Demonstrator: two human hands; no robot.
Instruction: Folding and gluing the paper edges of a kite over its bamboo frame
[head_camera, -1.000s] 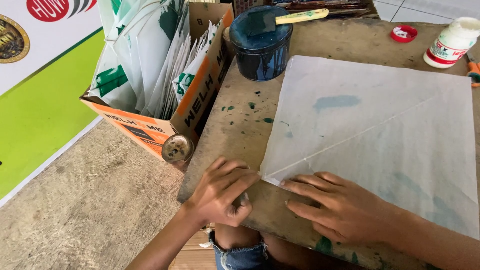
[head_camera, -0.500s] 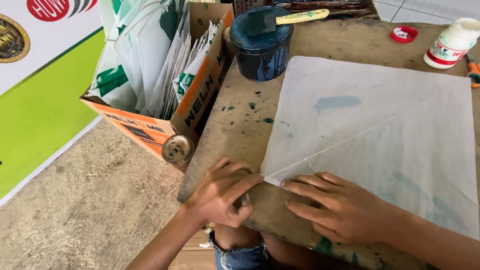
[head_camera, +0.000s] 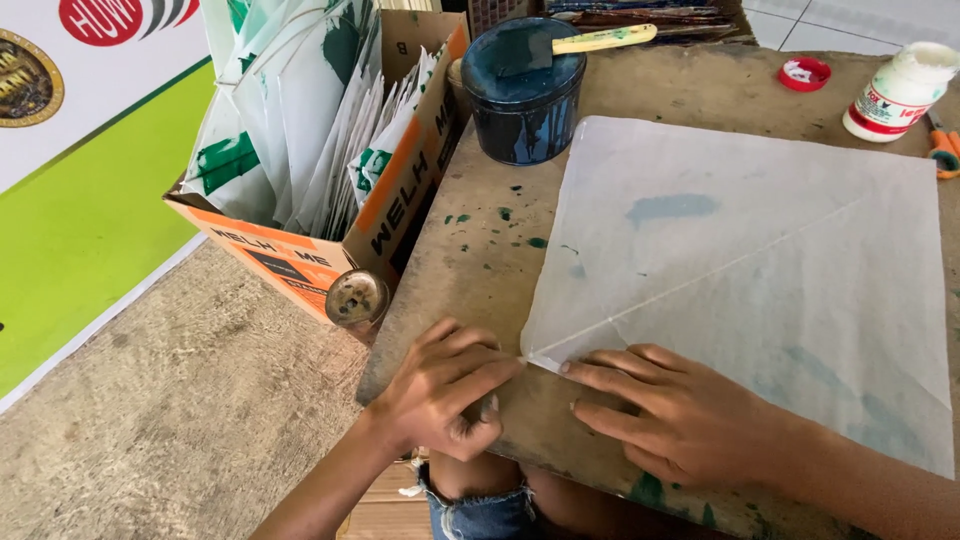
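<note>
White paper, blue pot, orange box

The paper sheet (head_camera: 760, 270) is showing white with faint blue smears; the pot (head_camera: 523, 90) is looking dark blue, the box (head_camera: 300, 262) orange, the cap (head_camera: 804, 73) red.

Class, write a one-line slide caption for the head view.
Left hand and right hand press the corner of a white paper sheet on a paint-spotted board beside a blue pot.

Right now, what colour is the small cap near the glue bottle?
Red cap, best seen in the head view, left of the white bottle.
</note>
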